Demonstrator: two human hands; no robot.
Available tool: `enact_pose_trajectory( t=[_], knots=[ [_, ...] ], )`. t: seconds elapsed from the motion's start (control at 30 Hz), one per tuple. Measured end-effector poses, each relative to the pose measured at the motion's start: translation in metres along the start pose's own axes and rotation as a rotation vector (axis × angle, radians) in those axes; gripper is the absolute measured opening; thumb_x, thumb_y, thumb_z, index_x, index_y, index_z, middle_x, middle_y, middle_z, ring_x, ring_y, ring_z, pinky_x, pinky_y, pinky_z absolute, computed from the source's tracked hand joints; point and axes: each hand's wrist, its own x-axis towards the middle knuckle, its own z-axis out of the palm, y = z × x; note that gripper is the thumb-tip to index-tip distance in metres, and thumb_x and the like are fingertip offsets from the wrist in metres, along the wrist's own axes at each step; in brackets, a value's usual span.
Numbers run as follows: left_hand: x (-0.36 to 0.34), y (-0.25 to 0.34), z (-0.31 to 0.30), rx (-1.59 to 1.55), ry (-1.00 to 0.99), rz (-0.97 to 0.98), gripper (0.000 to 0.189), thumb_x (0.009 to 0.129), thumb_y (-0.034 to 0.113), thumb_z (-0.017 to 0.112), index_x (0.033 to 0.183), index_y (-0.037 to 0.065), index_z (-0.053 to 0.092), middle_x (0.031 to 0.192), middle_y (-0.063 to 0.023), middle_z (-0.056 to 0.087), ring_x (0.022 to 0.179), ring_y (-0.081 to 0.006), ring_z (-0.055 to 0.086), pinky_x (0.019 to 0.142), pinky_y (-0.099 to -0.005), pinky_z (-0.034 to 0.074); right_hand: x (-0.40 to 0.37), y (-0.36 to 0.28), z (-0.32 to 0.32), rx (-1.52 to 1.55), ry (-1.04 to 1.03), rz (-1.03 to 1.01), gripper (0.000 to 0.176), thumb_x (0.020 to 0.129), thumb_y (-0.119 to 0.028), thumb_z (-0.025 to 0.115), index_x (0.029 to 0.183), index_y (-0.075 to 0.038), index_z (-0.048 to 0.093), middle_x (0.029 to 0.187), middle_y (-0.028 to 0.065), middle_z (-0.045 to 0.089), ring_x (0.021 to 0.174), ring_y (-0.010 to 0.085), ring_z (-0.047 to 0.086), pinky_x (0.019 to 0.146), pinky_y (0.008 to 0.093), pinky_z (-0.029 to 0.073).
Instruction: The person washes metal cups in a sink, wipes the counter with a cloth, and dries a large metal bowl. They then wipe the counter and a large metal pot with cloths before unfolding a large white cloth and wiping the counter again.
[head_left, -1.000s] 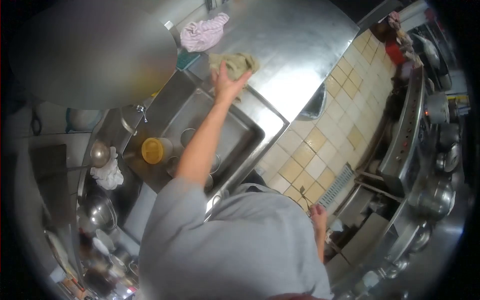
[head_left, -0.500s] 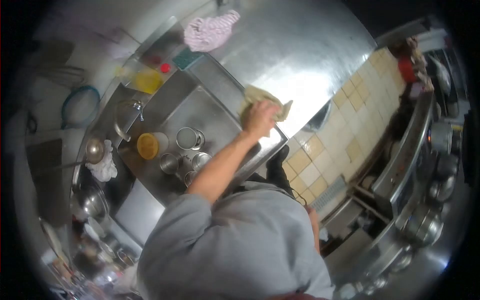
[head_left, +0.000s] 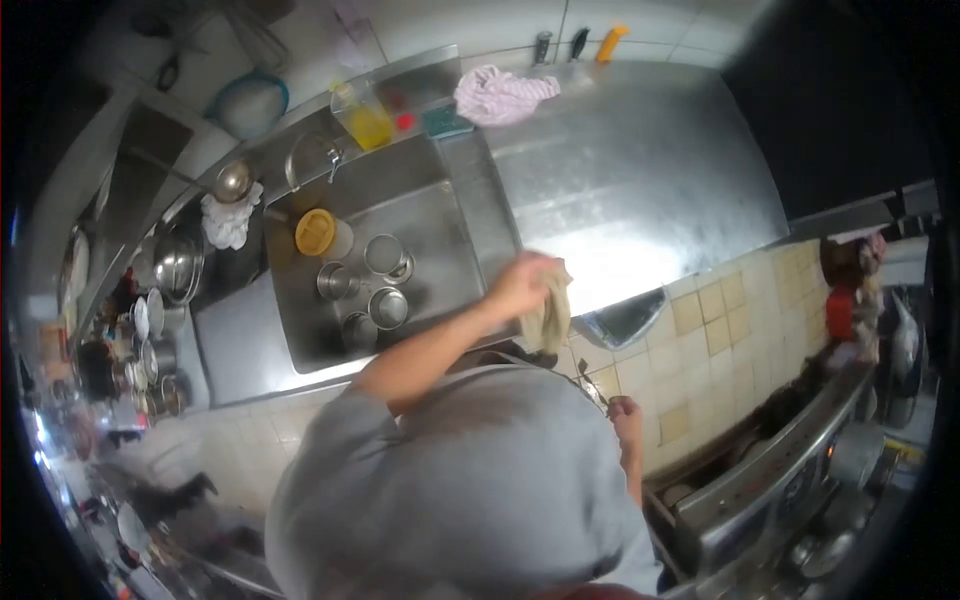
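Note:
My left hand (head_left: 519, 286) is closed on a tan cloth (head_left: 546, 318), which hangs from the fingers over the front edge of the steel counter (head_left: 640, 170), just right of the sink (head_left: 420, 205). My right hand (head_left: 625, 412) is low beside my body, over the tiled floor, fingers curled. A thin dark and shiny thing (head_left: 592, 385) shows by its fingertips; I cannot make out what it is. Several metal cups (head_left: 388, 307) and a container with a yellow lid (head_left: 315, 231) stand in the sink.
A pink striped cloth (head_left: 500, 96) lies at the back of the counter near a green scouring pad (head_left: 446, 122) and a bottle of yellow liquid (head_left: 370, 126). A bin (head_left: 622, 322) stands below the counter's front edge. Behind on the right is a stove (head_left: 770, 490).
My left hand has drawn the tan cloth off the counter top to its front edge, where it now hangs. My right hand has come further into view. The view has turned.

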Motion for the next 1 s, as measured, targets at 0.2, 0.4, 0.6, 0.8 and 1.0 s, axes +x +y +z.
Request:
enact_pose_trajectory(
  t=[0.2, 0.4, 0.6, 0.8, 1.0],
  knots=[
    [0.069, 0.024, -0.088, -0.231, 0.580, 0.131, 0.048, 0.076, -0.004, 0.065, 0.123, 0.008, 0.065, 0.134, -0.0179, 0.053, 0.121, -0.0287, 0.056, 0.099, -0.0346, 0.050, 0.015, 0.016, -0.024, 0.114, -0.042, 0.089, 0.013, 0.096, -0.009, 0.058, 0.099, 0.000, 0.066, 0.079, 0.0031, 0.064, 0.070, 0.0096, 0.058, 0.062, 0.0248, 0.047],
    [0.097, -0.043, -0.087, 0.691, 0.538, -0.031, 0.057, 0.080, 0.031, 0.072, 0.134, 0.022, 0.058, 0.146, -0.0225, 0.038, 0.141, -0.0393, 0.029, 0.113, -0.0603, 0.024, -0.006, 0.013, -0.004, -0.098, -0.104, 0.057, 0.017, 0.099, -0.012, 0.055, 0.102, 0.002, 0.066, 0.088, 0.0077, 0.069, 0.081, 0.0134, 0.061, 0.072, 0.0301, 0.051],
    [0.134, -0.072, -0.108, 0.726, 0.539, 0.022, 0.045, 0.093, 0.028, 0.057, 0.138, 0.030, 0.056, 0.153, -0.0166, 0.033, 0.143, -0.0408, 0.024, 0.116, -0.0645, 0.012, -0.008, -0.002, 0.009, -0.189, -0.159, 0.118, 0.017, 0.099, -0.010, 0.055, 0.102, 0.002, 0.065, 0.089, 0.0084, 0.069, 0.082, 0.0137, 0.062, 0.073, 0.0305, 0.051],
    [0.150, -0.075, -0.250, 1.387, 0.436, 0.195, 0.043, 0.094, 0.023, 0.053, 0.134, 0.013, 0.059, 0.149, -0.0163, 0.044, 0.145, -0.0346, 0.031, 0.120, -0.0575, 0.011, 0.008, -0.041, 0.022, -0.278, -0.162, 0.161, 0.016, 0.099, -0.009, 0.054, 0.101, 0.003, 0.065, 0.090, 0.0090, 0.069, 0.083, 0.0139, 0.062, 0.074, 0.0308, 0.051],
    [0.168, -0.076, -0.327, 2.090, 0.023, -0.084, 0.045, 0.095, 0.024, 0.048, 0.135, 0.008, 0.058, 0.142, -0.0131, 0.053, 0.143, -0.0324, 0.035, 0.121, -0.0550, 0.010, 0.030, -0.095, 0.034, -0.302, -0.268, 0.047, 0.017, 0.096, -0.013, 0.057, 0.098, 0.002, 0.064, 0.085, 0.0079, 0.067, 0.079, 0.0129, 0.061, 0.068, 0.0284, 0.049]
  ],
)
